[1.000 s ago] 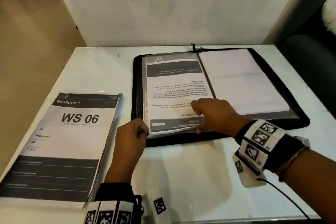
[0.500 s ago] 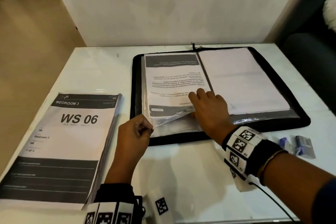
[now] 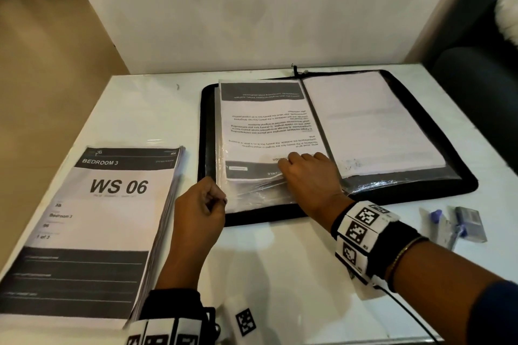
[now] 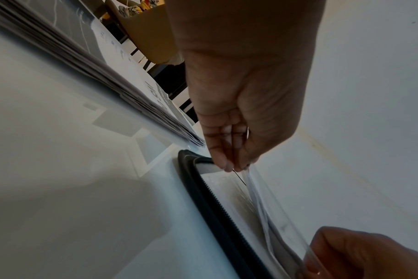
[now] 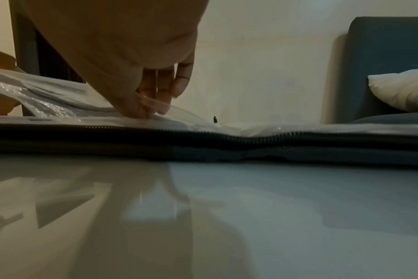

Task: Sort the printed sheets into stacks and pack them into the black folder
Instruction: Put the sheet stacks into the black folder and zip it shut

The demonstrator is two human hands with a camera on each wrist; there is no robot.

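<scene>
Step in hand: sliding a printed white sheet with dark bands (image 3: pixel 269 131) into a clear plastic sleeve (image 3: pixel 252 193) on the left leaf of the open black zip-edged folder (image 3: pixel 206 131).
Folder position: flat on the white glossy counter (image 3: pixel 280 274), toward its far edge and right of centre; the right leaf carries plain white pages (image 3: pixel 370 123) under plastic.
Left hand (image 3: pixel 196 213): the grip is closed in a pinch on the near left corner of the sleeve; the left wrist view shows thumb and fingertips (image 4: pixel 227 162) lifting the film clear of the folder's zip edge.
Right hand (image 3: pixel 311 179): fingers curled and pressed down on the near part of the sheet; in the right wrist view the fingertips (image 5: pixel 153 102) meet the film and paper. Whether they pinch the sheet or only push it cannot be told.
Sheet progress: most of the sheet lies within the sleeve; the near edge of the film is wrinkled and raised, so seating appears unfinished.
Advised technique: hold the sleeve mouth open and taut, push the sheet square to the spine, then smooth the film toward the near edge.
Risk: a skewed push is likely to buckle the paper or crease the thin film.
Remaining work: a thick stack of printed sheets headed "WS 06" (image 3: pixel 92 221) waits at the counter's near left corner, apart from the folder.
Bystander items: small blue-and-grey objects (image 3: pixel 459 223) near the right edge; kind unclear.
</scene>
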